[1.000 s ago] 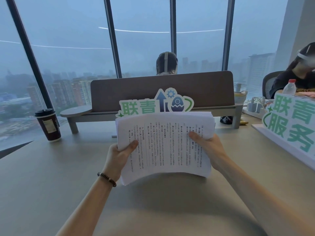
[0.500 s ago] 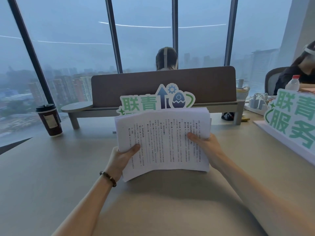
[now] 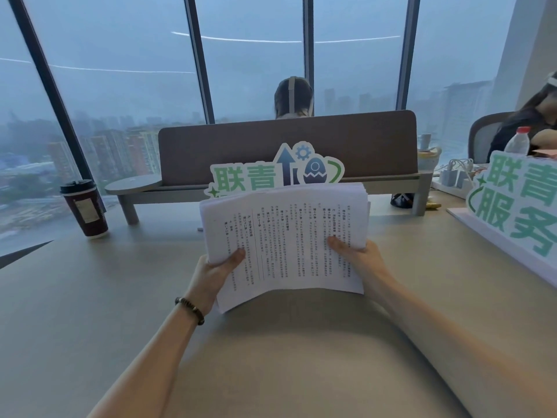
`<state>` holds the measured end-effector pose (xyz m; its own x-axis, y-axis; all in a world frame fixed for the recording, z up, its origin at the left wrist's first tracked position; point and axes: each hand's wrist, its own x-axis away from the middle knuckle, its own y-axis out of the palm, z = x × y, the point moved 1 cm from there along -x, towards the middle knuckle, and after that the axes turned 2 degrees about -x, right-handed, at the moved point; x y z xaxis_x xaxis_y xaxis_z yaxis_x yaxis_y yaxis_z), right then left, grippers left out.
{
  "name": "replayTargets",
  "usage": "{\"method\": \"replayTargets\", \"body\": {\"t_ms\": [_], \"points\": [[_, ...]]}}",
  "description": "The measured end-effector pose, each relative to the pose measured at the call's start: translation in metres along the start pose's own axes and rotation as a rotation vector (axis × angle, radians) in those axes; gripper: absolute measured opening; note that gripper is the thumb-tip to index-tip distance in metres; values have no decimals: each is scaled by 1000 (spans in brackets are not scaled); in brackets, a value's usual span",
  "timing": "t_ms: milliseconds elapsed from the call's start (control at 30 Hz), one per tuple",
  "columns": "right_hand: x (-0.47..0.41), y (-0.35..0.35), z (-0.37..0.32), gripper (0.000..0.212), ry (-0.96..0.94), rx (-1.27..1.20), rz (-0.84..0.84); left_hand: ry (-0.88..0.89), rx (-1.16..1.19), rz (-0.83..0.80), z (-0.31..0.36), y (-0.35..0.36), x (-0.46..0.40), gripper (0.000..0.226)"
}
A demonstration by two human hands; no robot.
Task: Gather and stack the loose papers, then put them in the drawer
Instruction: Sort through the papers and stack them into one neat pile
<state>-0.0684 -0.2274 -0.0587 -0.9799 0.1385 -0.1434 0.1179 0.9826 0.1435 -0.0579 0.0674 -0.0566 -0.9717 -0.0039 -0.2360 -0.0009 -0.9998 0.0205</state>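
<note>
Both hands hold one thick stack of papers (image 3: 286,236) above the beige desk (image 3: 90,312), tilted toward the camera. The left hand (image 3: 212,274) grips the stack's left edge, thumb on the top sheet, fingers curled beneath. The right hand (image 3: 360,257) grips the right edge the same way, thumb lying across the print. The stack sags in the middle and its far edges are fanned slightly unevenly. The top sheet carries columns of small printed Chinese text, turned sideways; it is too small to read. A dark beaded bracelet (image 3: 190,309) sits on the left wrist.

Directly behind the stack stands a die-cut sign (image 3: 271,173) reading "联青" in green, with an arrow, a gear and an egg graphic. At right, a larger sign (image 3: 518,203) shows "联青" above "服务". A dark lidded paper cup (image 3: 84,208) stands at far left; its label is illegible. A brown divider panel (image 3: 286,137) crosses the desk behind the small sign.
</note>
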Motion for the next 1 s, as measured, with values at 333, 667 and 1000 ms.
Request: {"method": "replayTargets", "body": {"t_ms": [333, 667, 1000], "points": [[1, -5, 8, 32, 58, 99, -31, 3, -176, 42, 2, 2, -3, 10], [-8, -13, -18, 35, 139, 59, 27, -269, -22, -54, 11, 2, -2, 20], [-1, 14, -25, 78, 202, -869, 62, -221, 352, 188, 27, 49, 0, 21]]}}
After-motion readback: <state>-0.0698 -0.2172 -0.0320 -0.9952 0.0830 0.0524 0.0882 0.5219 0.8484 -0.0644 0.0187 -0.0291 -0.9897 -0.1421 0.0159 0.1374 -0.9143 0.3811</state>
